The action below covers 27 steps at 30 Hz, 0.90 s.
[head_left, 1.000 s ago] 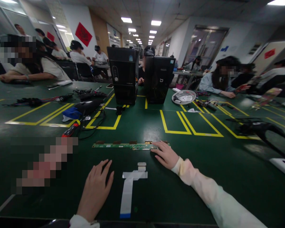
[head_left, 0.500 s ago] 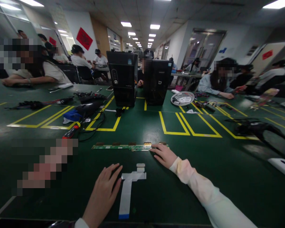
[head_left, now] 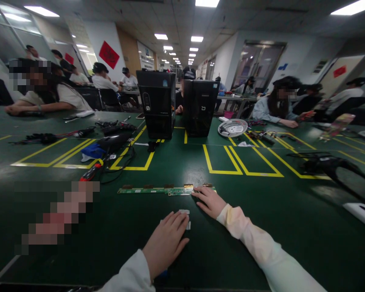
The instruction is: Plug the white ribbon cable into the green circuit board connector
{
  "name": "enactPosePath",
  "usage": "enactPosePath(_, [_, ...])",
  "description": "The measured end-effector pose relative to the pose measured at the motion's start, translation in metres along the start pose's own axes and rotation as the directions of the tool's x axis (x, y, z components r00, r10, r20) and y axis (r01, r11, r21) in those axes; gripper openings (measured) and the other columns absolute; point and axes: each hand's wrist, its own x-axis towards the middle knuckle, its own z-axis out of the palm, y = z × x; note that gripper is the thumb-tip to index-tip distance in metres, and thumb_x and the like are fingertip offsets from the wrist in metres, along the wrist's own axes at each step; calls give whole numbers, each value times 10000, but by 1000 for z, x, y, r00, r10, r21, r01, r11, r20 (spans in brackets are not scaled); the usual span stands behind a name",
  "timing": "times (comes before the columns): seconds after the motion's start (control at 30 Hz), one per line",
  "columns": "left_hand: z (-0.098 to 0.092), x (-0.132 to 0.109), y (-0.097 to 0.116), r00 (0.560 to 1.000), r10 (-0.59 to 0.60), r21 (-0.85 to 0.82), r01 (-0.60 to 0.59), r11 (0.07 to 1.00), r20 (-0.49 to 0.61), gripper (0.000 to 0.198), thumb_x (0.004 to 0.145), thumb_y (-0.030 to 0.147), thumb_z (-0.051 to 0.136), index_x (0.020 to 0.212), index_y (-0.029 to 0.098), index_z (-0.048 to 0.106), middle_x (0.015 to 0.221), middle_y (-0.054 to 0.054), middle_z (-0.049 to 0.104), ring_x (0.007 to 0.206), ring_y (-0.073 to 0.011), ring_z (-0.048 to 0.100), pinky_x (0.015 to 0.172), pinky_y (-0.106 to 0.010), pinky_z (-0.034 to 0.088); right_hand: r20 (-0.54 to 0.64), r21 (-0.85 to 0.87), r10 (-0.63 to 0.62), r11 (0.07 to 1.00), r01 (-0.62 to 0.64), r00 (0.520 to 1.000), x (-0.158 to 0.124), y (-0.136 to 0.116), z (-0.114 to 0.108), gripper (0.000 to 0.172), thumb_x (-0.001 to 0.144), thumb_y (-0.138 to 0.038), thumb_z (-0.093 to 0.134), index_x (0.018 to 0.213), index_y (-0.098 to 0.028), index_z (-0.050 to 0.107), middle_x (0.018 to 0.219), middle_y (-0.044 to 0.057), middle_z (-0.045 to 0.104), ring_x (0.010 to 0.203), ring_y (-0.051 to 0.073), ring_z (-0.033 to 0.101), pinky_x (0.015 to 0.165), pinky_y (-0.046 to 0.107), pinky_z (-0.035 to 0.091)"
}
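A long narrow green circuit board [head_left: 158,190] lies flat on the green table mat [head_left: 261,211] in front of me. My right hand [head_left: 209,201] rests with fingers stretched flat on the board's right end. My left hand [head_left: 166,242] lies flat, fingers out, on top of a white flat ribbon cable [head_left: 185,212], of which only the top end shows past my fingertips. Both of my sleeves are white.
Two black computer towers [head_left: 158,103] stand at the table's middle, with a white fan grille [head_left: 232,127] to their right. A red-handled tool [head_left: 90,172], black cables and a blue cloth [head_left: 93,150] lie at left. Yellow tape boxes mark the mat. Several people sit around.
My left hand has slid to the right and now covers the white ribbon cable, which lay uncovered beside it before. My right hand has stayed on the board's end.
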Motion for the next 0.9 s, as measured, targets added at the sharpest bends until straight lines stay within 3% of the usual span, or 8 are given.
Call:
enactPosePath(0.33, [-2,40,3,999,-12,-9,12,1000,-51,350,911,298,451,1194,136,576,1268,-123,596,1200,-261,525,1037,-441,397,35,-11,36,999,-35,999,-1,-2,0,403,890,-231,462,1289,-190,504,1359,134,458,1277,240,400,1053,472,358])
enactPosePath(0.6, [6,35,1,995,-82,-64,78,995,-60,378,900,273,469,1254,154,530,1301,-106,575,1199,-238,530,978,-400,467,124,-48,79,996,-74,989,-1,-4,-2,453,921,-284,435,1365,-200,450,1449,108,386,1347,245,320,1105,495,284])
enactPosePath(0.9, [10,35,-9,996,-82,-103,78,992,-33,455,901,302,466,1323,131,462,1386,-132,507,1283,-254,460,1057,-442,400,109,-32,68,997,-65,992,-1,-3,-1,444,917,-290,443,1352,-197,461,1432,124,397,1340,245,327,1097,495,298])
